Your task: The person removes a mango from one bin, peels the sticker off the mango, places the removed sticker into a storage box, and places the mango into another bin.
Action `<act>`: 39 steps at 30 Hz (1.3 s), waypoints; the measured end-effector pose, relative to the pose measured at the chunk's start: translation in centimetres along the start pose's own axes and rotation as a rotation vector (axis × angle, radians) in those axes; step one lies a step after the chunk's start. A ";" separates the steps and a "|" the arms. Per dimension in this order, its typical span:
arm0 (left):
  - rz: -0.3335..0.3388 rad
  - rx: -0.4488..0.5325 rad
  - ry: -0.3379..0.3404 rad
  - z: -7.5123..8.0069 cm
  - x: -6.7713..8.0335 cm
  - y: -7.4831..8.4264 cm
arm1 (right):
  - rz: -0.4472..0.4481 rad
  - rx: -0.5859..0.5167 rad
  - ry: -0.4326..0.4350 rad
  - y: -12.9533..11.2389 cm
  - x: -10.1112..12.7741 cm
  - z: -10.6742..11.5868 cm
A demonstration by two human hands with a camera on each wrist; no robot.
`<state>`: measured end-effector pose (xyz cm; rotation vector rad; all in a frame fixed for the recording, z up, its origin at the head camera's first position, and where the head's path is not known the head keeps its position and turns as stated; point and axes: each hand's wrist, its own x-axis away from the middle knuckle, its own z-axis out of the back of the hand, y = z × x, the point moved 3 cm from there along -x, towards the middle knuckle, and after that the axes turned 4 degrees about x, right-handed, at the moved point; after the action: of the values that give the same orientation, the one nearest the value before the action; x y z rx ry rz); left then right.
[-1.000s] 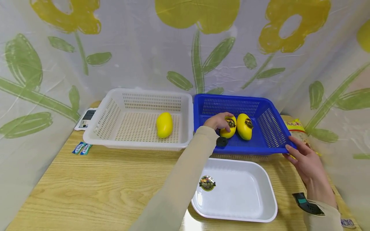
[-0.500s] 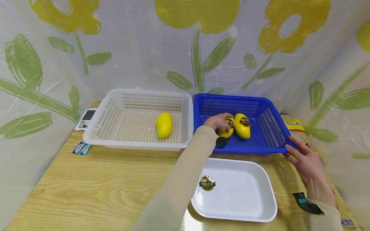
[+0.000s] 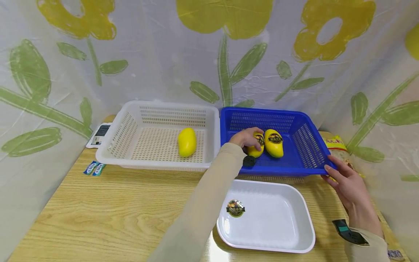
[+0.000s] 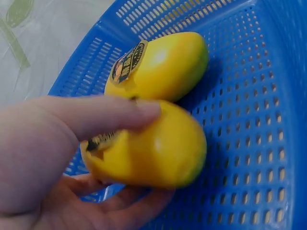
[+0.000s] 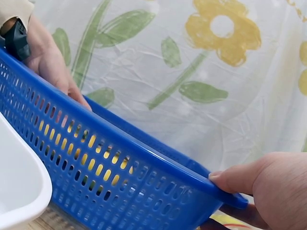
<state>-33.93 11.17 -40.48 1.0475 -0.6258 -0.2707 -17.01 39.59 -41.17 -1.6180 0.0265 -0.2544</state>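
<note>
The left hand [image 3: 244,138] is clamped on a mango [image 4: 165,155] inside the blue basket [image 3: 284,170], thumb across the top and fingers curled beneath. Whether that mango is off the basket floor cannot be told. Another mango [image 3: 274,147] lies just beside it, its dark label facing up; the held one has a dark label too, partly covered by the thumb. Well apart from the left, the right hand [image 3: 351,185] pinches the basket's near right corner, thumb on the rim and fingers below.

A third mango [image 3: 187,142] sits in the white basket [image 3: 154,164] alongside, no label showing. On the counter [image 3: 114,207] in front, the white tray [image 3: 268,222] bears a similar label [image 3: 235,208].

The step in hand seems to be securing the mango. The next move probably calls for a firm grip and a straight lift past its neighbour and over the rim, with the right hand steadying the basket.
</note>
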 end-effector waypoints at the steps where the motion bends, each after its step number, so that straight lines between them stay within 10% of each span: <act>1: -0.004 0.019 -0.003 0.1 0.1 0.0 | -0.001 -0.005 0.000 0.0 0.0 0.0; 19: -0.283 0.044 -0.015 2.6 3.1 3.2 | -0.001 -0.072 -0.022 0.0 0.2 0.1; 31: -0.507 -0.134 -0.015 2.8 8.3 3.8 | -0.017 -0.066 -0.027 0.2 0.2 0.0; 39: -0.530 -0.212 -0.015 3.1 12.1 2.6 | -0.019 -0.059 -0.018 0.2 0.1 -0.1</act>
<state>-26.38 4.26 -32.96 0.9916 -0.3136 -0.7908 -16.89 39.43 -41.32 -1.6796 0.0047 -0.2552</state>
